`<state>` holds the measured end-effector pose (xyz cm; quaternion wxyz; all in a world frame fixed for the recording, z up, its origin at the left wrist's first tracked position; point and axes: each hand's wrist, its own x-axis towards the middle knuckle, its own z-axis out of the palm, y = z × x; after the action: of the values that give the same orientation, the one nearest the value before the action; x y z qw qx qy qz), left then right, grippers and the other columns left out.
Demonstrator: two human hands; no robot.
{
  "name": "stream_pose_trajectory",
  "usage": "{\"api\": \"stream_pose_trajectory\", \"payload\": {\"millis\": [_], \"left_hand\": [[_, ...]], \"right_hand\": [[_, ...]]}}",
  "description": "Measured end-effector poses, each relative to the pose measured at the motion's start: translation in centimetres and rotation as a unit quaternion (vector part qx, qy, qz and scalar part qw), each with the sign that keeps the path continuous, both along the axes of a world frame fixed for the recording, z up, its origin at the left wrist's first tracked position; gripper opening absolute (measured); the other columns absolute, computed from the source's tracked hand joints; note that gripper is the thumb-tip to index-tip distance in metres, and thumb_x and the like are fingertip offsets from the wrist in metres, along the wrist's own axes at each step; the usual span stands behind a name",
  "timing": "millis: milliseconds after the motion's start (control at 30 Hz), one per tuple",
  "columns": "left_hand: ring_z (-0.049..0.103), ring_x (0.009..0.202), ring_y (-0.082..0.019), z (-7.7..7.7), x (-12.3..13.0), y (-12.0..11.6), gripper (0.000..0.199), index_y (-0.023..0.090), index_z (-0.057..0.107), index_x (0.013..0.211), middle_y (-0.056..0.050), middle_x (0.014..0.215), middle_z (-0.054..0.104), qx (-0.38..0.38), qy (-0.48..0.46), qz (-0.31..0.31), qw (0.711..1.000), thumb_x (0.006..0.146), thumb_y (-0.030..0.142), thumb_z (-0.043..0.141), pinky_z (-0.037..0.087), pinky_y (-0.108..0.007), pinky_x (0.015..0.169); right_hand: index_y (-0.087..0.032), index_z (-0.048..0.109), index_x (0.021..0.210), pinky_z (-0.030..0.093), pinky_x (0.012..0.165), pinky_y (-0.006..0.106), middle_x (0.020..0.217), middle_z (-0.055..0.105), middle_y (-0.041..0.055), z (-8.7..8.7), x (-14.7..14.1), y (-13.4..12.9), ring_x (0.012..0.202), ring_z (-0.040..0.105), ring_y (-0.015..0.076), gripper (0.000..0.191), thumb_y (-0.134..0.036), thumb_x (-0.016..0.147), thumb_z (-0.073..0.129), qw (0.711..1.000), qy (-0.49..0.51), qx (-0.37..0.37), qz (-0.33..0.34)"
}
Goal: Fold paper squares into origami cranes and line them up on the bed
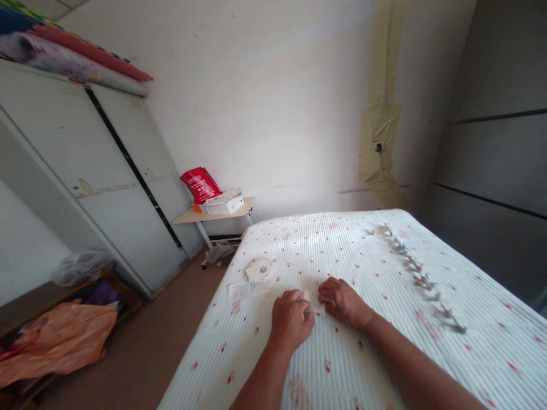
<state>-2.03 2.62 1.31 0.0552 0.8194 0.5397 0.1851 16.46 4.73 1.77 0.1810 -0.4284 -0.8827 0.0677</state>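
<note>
Nearby, loose papers (260,270) and small objects (423,281) flank both hands (293,320) (344,302), grip holding a slip (315,302).

A small piece of off-white printed paper (315,302) is lying roughly flat on the bed (213,373), near the middle of the scene; its dark lines of print are blurring beyond reading; it is being held at its left and right sides, its full outline escaping view.

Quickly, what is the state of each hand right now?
Left hand: curled at a small white printed paper sheet; grip cannot be told.
Right hand: curled at the sheet's other side; grip cannot be told.
</note>
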Motion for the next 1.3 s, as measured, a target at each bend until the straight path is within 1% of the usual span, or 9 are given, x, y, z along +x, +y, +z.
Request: {"api": "stream_pose_trajectory", "payload": {"millis": [100,200,300,433,533,667,800,1067,1300], "left_hand": [[0.050,0.099,-0.020,0.2,-0.1,0.0,0.018,0.023,0.069,0.080,-0.004,0.104,0.061,-0.005,0.011,-0.006,1.000,0.077,0.023,0.051,0.037,-0.032,0.084],[0.050,0.101,-0.019,0.1,-0.2,0.3,0.020,0.024,0.069,0.084,-0.004,0.106,0.061,-0.011,-0.002,-0.005,1.000,0.078,0.021,0.050,0.036,-0.031,0.086],[0.051,0.097,-0.017,-0.3,-0.2,0.7,0.018,0.023,0.070,0.079,-0.003,0.100,0.062,-0.014,-0.027,0.013,0.999,0.078,0.021,0.051,0.036,-0.030,0.085],[0.052,0.091,-0.016,-0.7,-0.3,1.0,0.014,0.020,0.068,0.070,-0.003,0.091,0.062,-0.011,-0.046,0.039,0.998,0.076,0.022,0.055,0.036,-0.027,0.083],[0.052,0.090,-0.016,-0.7,-0.3,0.9,0.016,0.019,0.066,0.068,-0.004,0.088,0.061,0.002,-0.043,0.060,0.997,0.077,0.026,0.055,0.036,-0.027,0.080],[0.052,0.084,-0.016,-0.3,-0.1,0.7,0.028,0.019,0.063,0.066,-0.004,0.080,0.060,0.001,-0.010,0.097,0.995,0.083,0.031,0.046,0.035,-0.027,0.075],[0.051,0.083,-0.017,-0.3,0.0,0.8,0.023,0.018,0.062,0.067,-0.005,0.079,0.059,0.002,0.025,0.116,0.993,0.082,0.028,0.048,0.034,-0.027,0.073],[0.050,0.085,-0.018,-1.0,0.0,0.8,0.016,0.018,0.061,0.071,-0.004,0.082,0.058,0.018,0.041,0.108,0.993,0.079,0.025,0.050,0.032,-0.028,0.071],[0.050,0.087,-0.019,-0.9,0.1,0.8,0.014,0.018,0.062,0.074,-0.005,0.082,0.057,0.013,0.052,0.106,0.993,0.079,0.023,0.050,0.032,-0.028,0.071]], "right_hand": [[-0.022,0.066,0.076,0.033,0.080,0.029,0.094,0.063,0.0025,0.5,0.2,-0.3,0.094,0.051,0.0171,0.014,-0.012,0.073,0.055,0.999,0.037,-0.017,0.032],[-0.021,0.066,0.074,0.034,0.079,0.027,0.088,0.064,0.0025,0.1,0.2,-0.2,0.089,0.053,0.0159,0.014,-0.017,0.078,0.053,0.996,0.064,-0.050,0.028],[-0.019,0.064,0.071,0.036,0.075,0.025,0.077,0.063,0.0027,-0.8,-0.1,0.3,0.080,0.054,0.0151,0.022,-0.024,0.085,0.048,0.995,0.074,-0.063,-0.013],[-0.017,0.062,0.071,0.036,0.069,0.023,0.077,0.063,0.0033,-1.8,-0.8,1.0,0.077,0.055,0.0137,0.026,-0.026,0.087,0.043,0.990,0.081,-0.056,-0.103],[-0.017,0.062,0.073,0.034,0.066,0.023,0.080,0.063,0.0033,-1.8,-1.5,1.3,0.078,0.056,0.0139,0.025,-0.027,0.086,0.044,0.986,0.045,-0.052,-0.153],[-0.017,0.062,0.076,0.032,0.065,0.024,0.083,0.064,0.0043,-1.4,-2.3,1.4,0.081,0.057,0.0158,0.023,-0.028,0.086,0.044,0.982,-0.001,-0.055,-0.183],[-0.018,0.062,0.079,0.030,0.065,0.026,0.085,0.065,0.0047,-1.2,-2.8,1.5,0.081,0.057,0.0166,0.020,-0.029,0.084,0.046,0.976,-0.013,-0.060,-0.210],[-0.017,0.060,0.079,0.029,0.064,0.026,0.083,0.063,0.0041,-1.4,-2.9,1.5,0.078,0.056,0.0161,0.012,-0.025,0.078,0.051,0.972,-0.009,-0.055,-0.228],[-0.017,0.059,0.077,0.027,0.063,0.026,0.082,0.062,0.0036,-1.2,-2.9,1.3,0.078,0.055,0.0160,0.011,-0.025,0.078,0.051,0.973,-0.008,-0.044,-0.225]]}}
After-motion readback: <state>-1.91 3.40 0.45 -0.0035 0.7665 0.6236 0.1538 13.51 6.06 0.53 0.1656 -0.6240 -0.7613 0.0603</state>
